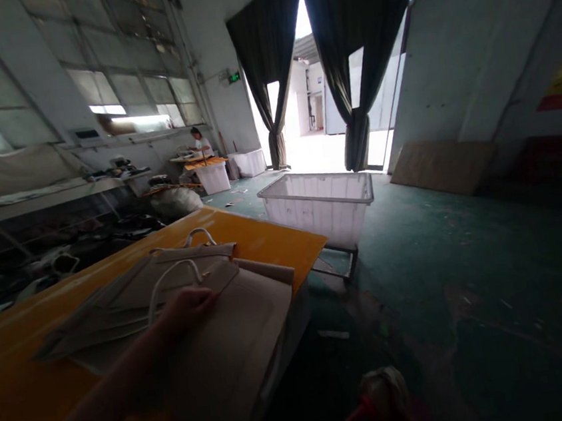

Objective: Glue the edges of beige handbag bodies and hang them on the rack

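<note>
On the orange surface point(268, 235), the left hand point(185, 309) pinches the top bag point(238, 329) near its handle point(174, 270); shifting it calls for a firm hold, while the dim right hand's point(390, 390) grip I cannot tell.

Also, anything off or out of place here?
Pale scraps litter the green floor. The top bag, gripped by the left hand, sits askew on the pile, overhanging the orange tabletop. No spill stands out; the foreground is dark.

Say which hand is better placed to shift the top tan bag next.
Left, probably: the left hand touches the tan bag, near a pale handle; the right can't be clearly made out.
</note>
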Tool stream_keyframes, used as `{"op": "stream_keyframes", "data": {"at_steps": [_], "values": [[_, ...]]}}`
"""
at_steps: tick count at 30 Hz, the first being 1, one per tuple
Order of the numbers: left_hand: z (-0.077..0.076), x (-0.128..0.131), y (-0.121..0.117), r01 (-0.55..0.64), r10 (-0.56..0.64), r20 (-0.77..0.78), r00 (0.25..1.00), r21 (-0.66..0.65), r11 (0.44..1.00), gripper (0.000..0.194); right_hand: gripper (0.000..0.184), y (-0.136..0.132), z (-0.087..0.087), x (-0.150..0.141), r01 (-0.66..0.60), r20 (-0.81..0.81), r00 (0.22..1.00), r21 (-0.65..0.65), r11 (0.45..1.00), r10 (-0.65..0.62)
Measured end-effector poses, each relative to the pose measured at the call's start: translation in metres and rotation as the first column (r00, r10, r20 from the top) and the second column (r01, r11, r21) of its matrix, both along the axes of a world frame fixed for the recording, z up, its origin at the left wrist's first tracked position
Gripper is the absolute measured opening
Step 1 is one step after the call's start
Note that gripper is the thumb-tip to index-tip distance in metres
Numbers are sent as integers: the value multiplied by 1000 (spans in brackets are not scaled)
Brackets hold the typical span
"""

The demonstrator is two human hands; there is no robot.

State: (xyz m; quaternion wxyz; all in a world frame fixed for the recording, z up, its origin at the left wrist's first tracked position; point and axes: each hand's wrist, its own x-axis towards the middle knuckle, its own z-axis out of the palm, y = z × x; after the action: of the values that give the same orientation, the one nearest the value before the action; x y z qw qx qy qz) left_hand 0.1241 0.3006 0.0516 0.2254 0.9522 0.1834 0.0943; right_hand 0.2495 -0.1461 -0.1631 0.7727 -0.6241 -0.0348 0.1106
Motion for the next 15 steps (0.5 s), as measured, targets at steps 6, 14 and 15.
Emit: {"op": "stream_keyframes", "data": {"at_steps": [6,14,15], "values": [[21,15,24,2,-38,-126,991,-267,964,61,27,-3,5,-6,-60,224,969,-185,981,101],[-95,85,13,-89,53,-94,994,-444,891,69,28,-4,-3,-7,-76,95,992,-112,991,86],[-101,87,15,-91,63,-75,995,-471,877,69,30,-4,-3,-6,-76,97,991,-105,992,87]]}}
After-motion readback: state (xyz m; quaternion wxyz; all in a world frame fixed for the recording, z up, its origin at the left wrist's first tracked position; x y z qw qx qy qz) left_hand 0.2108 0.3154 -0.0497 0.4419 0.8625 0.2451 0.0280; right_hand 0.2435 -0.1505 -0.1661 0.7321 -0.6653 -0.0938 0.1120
